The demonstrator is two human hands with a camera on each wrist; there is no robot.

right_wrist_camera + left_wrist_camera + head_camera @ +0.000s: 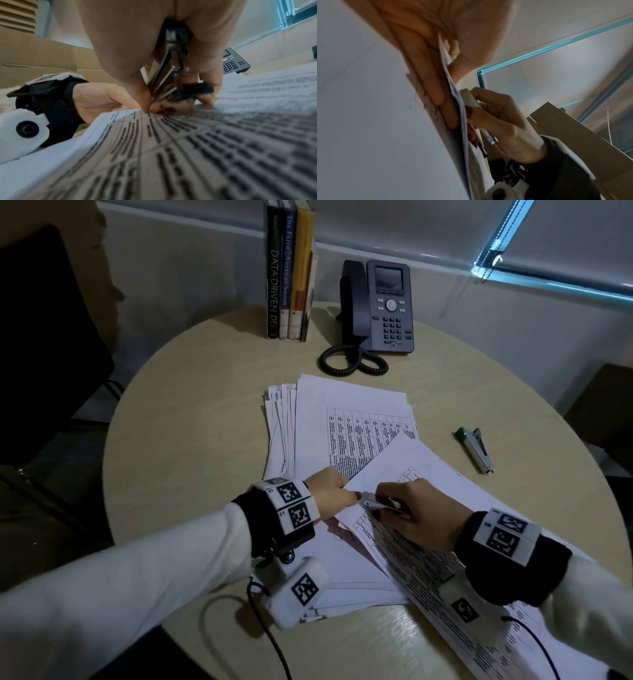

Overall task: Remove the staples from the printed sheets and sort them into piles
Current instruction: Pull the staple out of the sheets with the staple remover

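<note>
A stapled set of printed sheets lies slanted over a fanned stack of printed sheets on the round table. My left hand pinches the set's near corner, thumb on one side and fingers on the other. My right hand grips a small metal stapler, with its tip pressed at that same corner. The staple itself is hidden under the fingers. The printed table of the top sheet fills the right wrist view.
A second stapler with a green end lies on the table at the right. A desk phone with coiled cord and several upright books stand at the back. A dark chair is on the left.
</note>
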